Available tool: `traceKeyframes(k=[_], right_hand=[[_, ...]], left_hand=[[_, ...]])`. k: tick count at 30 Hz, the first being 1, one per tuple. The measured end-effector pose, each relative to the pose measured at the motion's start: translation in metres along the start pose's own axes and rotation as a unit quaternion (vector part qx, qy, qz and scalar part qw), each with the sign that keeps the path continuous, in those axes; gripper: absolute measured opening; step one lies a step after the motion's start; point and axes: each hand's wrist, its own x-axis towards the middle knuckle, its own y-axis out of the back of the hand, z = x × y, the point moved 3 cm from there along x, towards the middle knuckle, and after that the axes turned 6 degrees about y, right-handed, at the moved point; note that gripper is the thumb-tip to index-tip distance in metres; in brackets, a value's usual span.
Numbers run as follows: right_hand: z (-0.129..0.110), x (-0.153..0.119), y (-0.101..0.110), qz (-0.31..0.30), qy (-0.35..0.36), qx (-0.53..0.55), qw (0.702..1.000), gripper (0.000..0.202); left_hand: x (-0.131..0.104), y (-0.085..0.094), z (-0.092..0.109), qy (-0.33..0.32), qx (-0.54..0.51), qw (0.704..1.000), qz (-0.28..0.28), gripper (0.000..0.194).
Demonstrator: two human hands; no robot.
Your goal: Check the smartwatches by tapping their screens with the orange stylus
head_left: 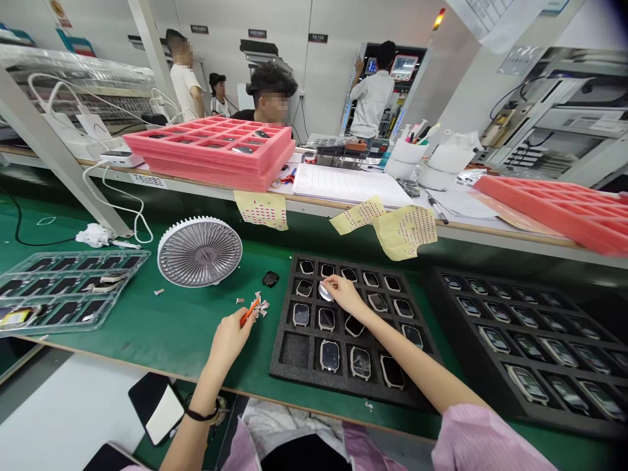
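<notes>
My left hand (230, 337) rests on the green mat and holds an orange tool (249, 313), its tip among small paper scraps (259, 305). Reaching over a black foam tray (294, 353) of watch cases, my right hand (346, 292) pinches a small pale piece (325, 292) above a slot in the tray's second row. Most of the tray's slots hold a watch case; the near-left slot is bare. A lone black part (270, 279) lies on the mat beside the tray.
A round grey fan (199, 251) lies left of the tray. A clear tray (63, 288) sits far left, a second black tray (534, 340) of watches at right. Pink foam trays (216, 150) stand on the rear shelf. Other people work behind it.
</notes>
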Motion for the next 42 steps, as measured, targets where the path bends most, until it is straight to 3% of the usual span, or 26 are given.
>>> traceKeyframes(k=[5,10,16,23,28,29,31,33,35,40,42], right_hand=[[-0.022,-0.001,0.007,0.013,0.063,-0.104,0.992,0.013],[-0.041,0.005,-0.011,-0.043,0.088,-0.204,0.974,0.014],[-0.042,0.019,-0.029,-0.048,0.069,-0.106,0.991,0.014],[-0.051,0.021,-0.029,-0.055,0.061,0.139,0.987,0.019],[-0.069,0.011,-0.022,-0.053,0.022,0.314,0.948,0.029],[-0.075,0.007,-0.021,-0.059,0.006,0.365,0.929,0.029],[-0.088,-0.003,-0.021,-0.076,-0.053,0.508,0.857,0.026],[-0.1,-0.011,-0.021,-0.076,-0.095,0.584,0.802,0.026],[-0.108,-0.016,-0.02,-0.063,-0.104,0.601,0.79,0.025],[-0.114,-0.017,-0.016,-0.052,-0.082,0.584,0.806,0.027],[-0.115,-0.018,-0.017,-0.063,-0.088,0.594,0.797,0.029]], left_hand=[[0.001,0.0,-0.003,0.027,0.038,0.999,0.007,0.025],[0.0,0.003,-0.003,0.032,0.012,0.999,0.031,0.028],[-0.005,0.005,0.001,0.006,-0.048,0.999,0.016,0.028],[-0.015,0.002,0.027,-0.096,-0.231,0.968,-0.021,0.03],[-0.022,-0.011,0.059,-0.149,-0.376,0.906,-0.125,0.033],[-0.022,-0.013,0.065,-0.146,-0.4,0.894,-0.139,0.033],[-0.025,-0.016,0.075,-0.144,-0.436,0.875,-0.157,0.034],[-0.028,-0.016,0.084,-0.144,-0.454,0.863,-0.168,0.035],[-0.031,-0.015,0.09,-0.141,-0.46,0.859,-0.175,0.036],[-0.035,-0.012,0.092,-0.125,-0.454,0.863,-0.184,0.04],[-0.035,-0.012,0.091,-0.124,-0.454,0.862,-0.191,0.042]])
